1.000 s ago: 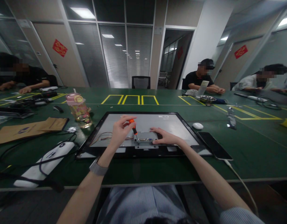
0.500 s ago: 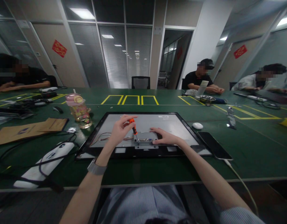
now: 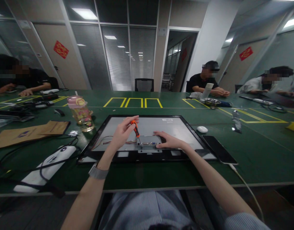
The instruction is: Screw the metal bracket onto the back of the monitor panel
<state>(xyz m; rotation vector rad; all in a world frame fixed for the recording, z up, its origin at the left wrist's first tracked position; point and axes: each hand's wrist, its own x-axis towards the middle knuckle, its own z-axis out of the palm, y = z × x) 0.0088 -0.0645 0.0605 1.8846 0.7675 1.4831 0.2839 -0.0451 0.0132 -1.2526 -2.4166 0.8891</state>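
Observation:
An orange and black screwdriver (image 3: 135, 129) is held in my left hand (image 3: 124, 131), fingers closed round the top of its handle. It leans slightly, with its tip down at the port edge of a metal bracket (image 3: 150, 150). My right hand (image 3: 170, 140) rests on the right side of that bracket, thumb at the near edge and fingers stretched toward the far side, apart. Under both hands lies a flat display panel (image 3: 182, 127), grey back up in a black frame. A bundle of thin wires (image 3: 105, 140) runs left of the bracket. The exact screw is too small to see.
Left of the panel stand a pink-lidded bottle (image 3: 80, 113), a brown paper envelope (image 3: 29, 132) and a white power strip (image 3: 46, 169) with black cables. On the right lie a white earbud case (image 3: 202, 129) and a phone (image 3: 220, 149) on a charging cable. Several people sit across the table.
My left hand has shifted slightly, and the screwdriver's handle tilts a little more to the left. My right hand stays put. At far left a person's hands have moved apart on the table.

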